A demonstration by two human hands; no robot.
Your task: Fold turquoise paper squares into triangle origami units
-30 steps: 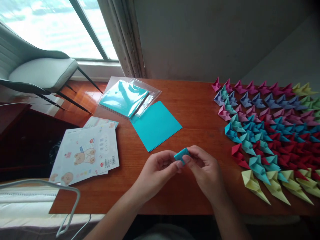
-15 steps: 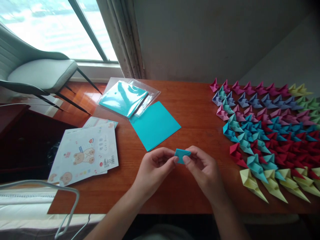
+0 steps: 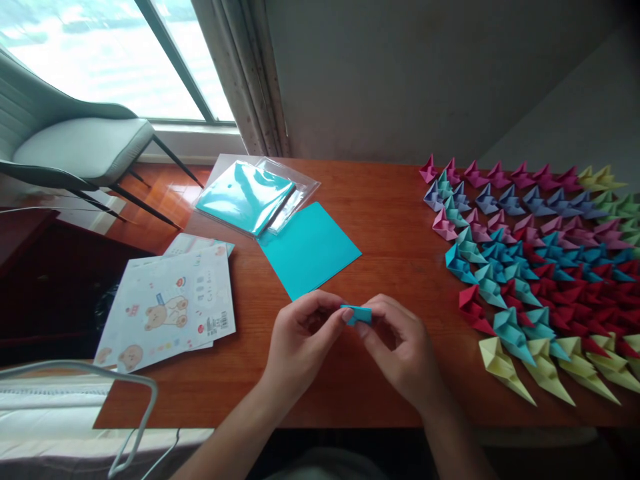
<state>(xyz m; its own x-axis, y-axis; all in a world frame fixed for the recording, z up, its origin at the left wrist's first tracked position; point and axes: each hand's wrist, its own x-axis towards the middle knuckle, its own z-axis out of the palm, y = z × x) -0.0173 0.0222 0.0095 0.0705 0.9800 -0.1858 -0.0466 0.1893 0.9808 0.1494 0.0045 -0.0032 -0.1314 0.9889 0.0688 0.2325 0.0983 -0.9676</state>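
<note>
A small folded piece of turquoise paper [image 3: 360,314] is held between my two hands above the front half of the table. My left hand [image 3: 305,333] pinches its left end between thumb and fingers. On the other end, my right hand [image 3: 400,340] grips it with the thumb at the lower edge and the fingers behind. Fingers cover part of the folds. Just beyond my hands lies a flat stack of square turquoise paper sheets [image 3: 313,250].
Clear plastic packs of turquoise paper [image 3: 245,197] lie at the back left of the wooden table [image 3: 390,220]. Bear-printed sheets [image 3: 170,310] rest at the left edge. Rows of colourful folded paper figures [image 3: 510,327] fill the right side. A chair [image 3: 85,147] stands by the window.
The folded turquoise paper has tilted and now shows a narrower face. My right hand has shifted slightly left, its thumb moving from the paper's face to its lower edge.
</note>
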